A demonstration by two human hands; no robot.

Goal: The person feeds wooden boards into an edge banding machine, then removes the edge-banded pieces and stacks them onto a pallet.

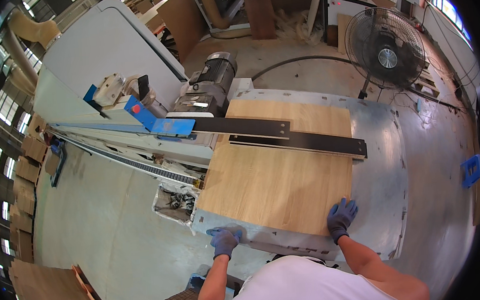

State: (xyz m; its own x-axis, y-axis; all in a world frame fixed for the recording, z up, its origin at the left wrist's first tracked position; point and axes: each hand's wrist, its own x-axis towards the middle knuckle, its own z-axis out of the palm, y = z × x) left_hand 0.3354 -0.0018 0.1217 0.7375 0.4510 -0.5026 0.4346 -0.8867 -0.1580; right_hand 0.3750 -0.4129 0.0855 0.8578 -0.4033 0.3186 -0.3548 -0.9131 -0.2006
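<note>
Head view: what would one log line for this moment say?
left hand: flat on table | right hand: on panel edge | dark bars: across panel

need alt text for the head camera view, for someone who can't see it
Seen from above, a person in blue gloves presses the right hand on the near edge of a pale wooden panel lying on a grey machine table, the left hand on the table's edge. Two dark strips cross the panel; a floor fan stands beyond.
</note>
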